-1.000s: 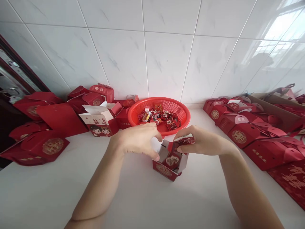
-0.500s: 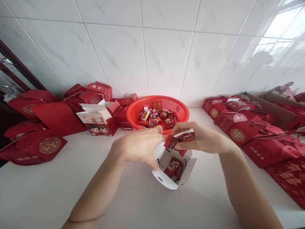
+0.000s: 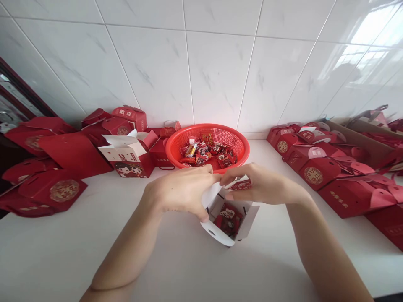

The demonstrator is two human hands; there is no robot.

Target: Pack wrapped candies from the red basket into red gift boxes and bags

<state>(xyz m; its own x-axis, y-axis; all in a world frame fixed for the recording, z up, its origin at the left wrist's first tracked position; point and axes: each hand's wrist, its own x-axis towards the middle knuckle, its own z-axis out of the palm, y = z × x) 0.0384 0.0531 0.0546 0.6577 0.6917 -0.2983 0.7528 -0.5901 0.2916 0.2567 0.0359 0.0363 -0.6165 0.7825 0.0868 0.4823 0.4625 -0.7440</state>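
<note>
A small gift box with a white inside stands open on the white counter, its flaps spread. Red-wrapped candies lie on its floor. My left hand grips the box's left side, thumb by the near flap with the oval slot. Over the far right part of the opening is my right hand, fingers closed on a red candy packet with a pale edge, partly hidden by the fingers. Just behind both hands sits a red plastic basket holding several wrapped candies.
Several red gift boxes stand at the left, with an open white-and-red box beside the basket. More red boxes line the right, by a cardboard carton. A tiled wall closes off the back.
My right hand has lowered slightly toward the box. A dark red packet has left its fingers, and more candy shows inside the box. My left hand keeps its grip.
</note>
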